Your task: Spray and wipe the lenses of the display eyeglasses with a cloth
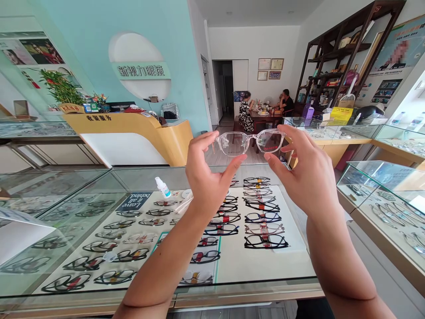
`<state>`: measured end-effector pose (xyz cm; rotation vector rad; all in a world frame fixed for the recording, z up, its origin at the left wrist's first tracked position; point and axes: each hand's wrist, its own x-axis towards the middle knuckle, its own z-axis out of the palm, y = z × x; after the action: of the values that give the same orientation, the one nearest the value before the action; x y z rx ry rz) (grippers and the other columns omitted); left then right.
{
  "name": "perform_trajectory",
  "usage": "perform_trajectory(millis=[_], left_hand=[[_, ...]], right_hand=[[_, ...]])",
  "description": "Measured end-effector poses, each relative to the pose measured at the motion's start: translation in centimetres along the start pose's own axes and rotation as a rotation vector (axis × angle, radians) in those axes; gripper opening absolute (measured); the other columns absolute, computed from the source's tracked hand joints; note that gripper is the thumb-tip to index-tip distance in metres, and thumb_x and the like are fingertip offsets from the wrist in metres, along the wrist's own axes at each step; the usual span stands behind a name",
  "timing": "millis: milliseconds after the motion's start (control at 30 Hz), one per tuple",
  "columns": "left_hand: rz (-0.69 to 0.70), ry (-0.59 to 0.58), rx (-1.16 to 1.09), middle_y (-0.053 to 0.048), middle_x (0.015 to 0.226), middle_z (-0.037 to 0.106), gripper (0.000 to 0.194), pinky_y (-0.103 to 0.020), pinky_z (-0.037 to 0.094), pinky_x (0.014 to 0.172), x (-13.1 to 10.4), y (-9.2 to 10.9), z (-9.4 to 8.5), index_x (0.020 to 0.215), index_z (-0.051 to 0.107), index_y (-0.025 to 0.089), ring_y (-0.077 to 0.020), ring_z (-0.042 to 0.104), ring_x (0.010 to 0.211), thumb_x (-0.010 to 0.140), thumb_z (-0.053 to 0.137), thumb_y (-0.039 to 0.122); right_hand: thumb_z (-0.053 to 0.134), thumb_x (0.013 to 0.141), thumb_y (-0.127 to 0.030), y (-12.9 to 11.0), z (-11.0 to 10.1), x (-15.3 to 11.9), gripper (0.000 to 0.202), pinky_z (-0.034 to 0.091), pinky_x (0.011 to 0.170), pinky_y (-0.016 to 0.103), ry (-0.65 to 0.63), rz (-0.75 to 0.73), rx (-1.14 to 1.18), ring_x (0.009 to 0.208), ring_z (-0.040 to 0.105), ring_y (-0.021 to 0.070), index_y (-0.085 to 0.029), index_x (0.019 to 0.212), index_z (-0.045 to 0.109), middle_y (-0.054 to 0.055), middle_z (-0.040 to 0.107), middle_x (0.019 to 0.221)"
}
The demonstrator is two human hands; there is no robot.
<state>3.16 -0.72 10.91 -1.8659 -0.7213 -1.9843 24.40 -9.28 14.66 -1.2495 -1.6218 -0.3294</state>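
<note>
A pair of clear-framed glasses [253, 137] is held up in front of me above the glass display case [116, 179]. My left hand [210, 170] pinches its left side, with fingertips at the upper corner and the thumb by the lower rim. On the other side, my right hand [300, 166] grips the frame in the same way. Red marking shows on the right lens. Below the hands, many glasses [265, 241] lie in rows in the case. A white bottle [162, 187] stands behind the rows on the left.
A wooden counter [129, 128] stands beyond the case at left. Two people [246, 113] sit at a table in the back. More display cases [385, 195] line the right side, near a dark shelf [338, 62]. A white box edge [23, 232] juts in at far left.
</note>
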Motion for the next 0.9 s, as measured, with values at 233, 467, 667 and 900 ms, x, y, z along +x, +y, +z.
perform_trajectory(millis=[233, 467, 667, 900], left_hand=[[-0.008, -0.033, -0.015, -0.011, 0.138, 0.077, 0.073, -0.049, 0.064, 0.106, 0.0, -0.2, -0.1, 0.145, 0.061, 0.029, -0.0312, 0.075, 0.133, 0.088, 0.097, 0.056], [0.004, -0.014, -0.036, -0.010, 0.137, 0.077, 0.072, -0.049, 0.064, 0.106, 0.0, -0.3, 0.0, 0.146, 0.062, 0.029, -0.0305, 0.075, 0.132, 0.088, 0.097, 0.055], [-0.052, -0.031, -0.050, -0.011, 0.137, 0.078, 0.069, -0.049, 0.065, 0.109, -0.1, -0.4, 0.2, 0.143, 0.063, 0.029, -0.0303, 0.076, 0.132, 0.090, 0.095, 0.059], [-0.080, -0.101, -0.139, -0.011, 0.139, 0.075, 0.072, -0.050, 0.066, 0.111, 0.6, -2.5, 0.3, 0.143, 0.058, 0.032, -0.0313, 0.078, 0.134, 0.091, 0.089, 0.070]], right_hand=[[0.066, 0.103, -0.038, 0.0, 0.0, 0.0, 0.052, 0.069, 0.086, 0.054, -0.003, -0.004, -0.001, 0.104, 0.081, 0.0334, -0.030, 0.154, 0.065, 0.013, 0.079, 0.138], [0.066, 0.103, -0.037, -0.1, -0.1, 0.0, 0.051, 0.069, 0.084, 0.053, -0.002, -0.003, -0.010, 0.103, 0.081, 0.0333, -0.029, 0.153, 0.065, 0.013, 0.079, 0.137], [0.067, 0.103, -0.037, -0.1, -0.2, -0.1, 0.051, 0.070, 0.084, 0.052, 0.016, -0.018, -0.026, 0.102, 0.081, 0.0330, -0.029, 0.153, 0.066, 0.013, 0.079, 0.135], [0.067, 0.104, -0.034, -0.3, -0.5, -0.3, 0.052, 0.071, 0.090, 0.053, 0.005, -0.038, 0.032, 0.109, 0.081, 0.0327, -0.031, 0.155, 0.067, 0.012, 0.078, 0.139]])
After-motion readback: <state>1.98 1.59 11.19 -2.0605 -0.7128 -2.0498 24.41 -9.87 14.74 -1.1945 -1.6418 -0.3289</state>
